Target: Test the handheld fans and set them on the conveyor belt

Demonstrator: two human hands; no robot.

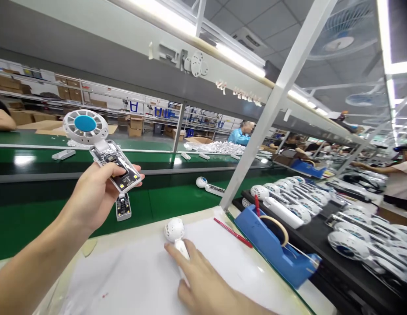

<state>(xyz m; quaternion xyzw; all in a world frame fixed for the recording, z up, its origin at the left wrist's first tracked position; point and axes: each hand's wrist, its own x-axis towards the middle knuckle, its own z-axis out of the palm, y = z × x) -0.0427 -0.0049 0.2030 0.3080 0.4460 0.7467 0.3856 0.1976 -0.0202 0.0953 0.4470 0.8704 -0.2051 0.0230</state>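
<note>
My left hand (101, 186) is raised above the green conveyor, its fingers and thumb closed round the handle of a white handheld fan (114, 164). That fan has a round slotted head with a blue centre, and its opened handle bares a dark circuit board. Over the white work surface (131, 271), my right hand (206, 280) grips the handle of a second white fan (175, 230), which lies with its round head pointing away from me. Most of this handle is hidden under my fingers. Behind my left hand, another open handle (123, 207) rests on the conveyor.
A blue tape dispenser (275, 245) and a red pen (233, 232) are right of my right hand. Several white fans fill a black rack (308, 223) further right. One fan (210, 186) lies on the conveyor (164, 201), near a slanting white post (255, 144). Other people sit beyond.
</note>
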